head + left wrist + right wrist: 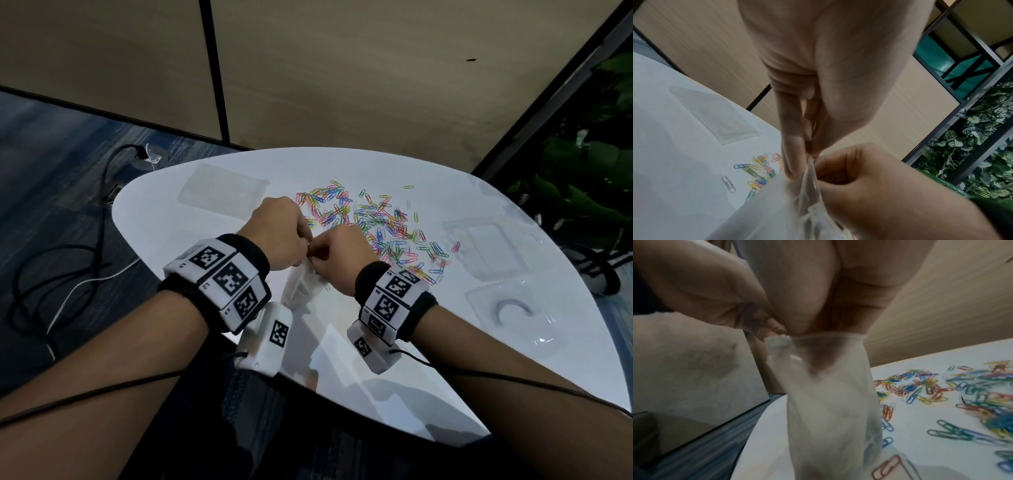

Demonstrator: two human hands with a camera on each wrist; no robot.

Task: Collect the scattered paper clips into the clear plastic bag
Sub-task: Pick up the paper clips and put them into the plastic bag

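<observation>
Both hands hold a small clear plastic bag (303, 286) upright just above the white table (428, 342), near its front left. My left hand (284, 236) pinches the bag's top edge (812, 164) by the zip slider (778, 341). My right hand (337, 253) pinches the opposite side of the top, and the bag's mouth (828, 337) is held open. Several coloured paper clips (376, 222) lie scattered behind and to the right of the hands. The bag (830, 402) looks empty.
A flat stack of clear bags (221, 188) lies at the table's back left. Clear plastic lids or trays (496, 250) sit at the right, and one (513, 315) holds a curved grey piece. Cables (68, 267) run over the floor on the left.
</observation>
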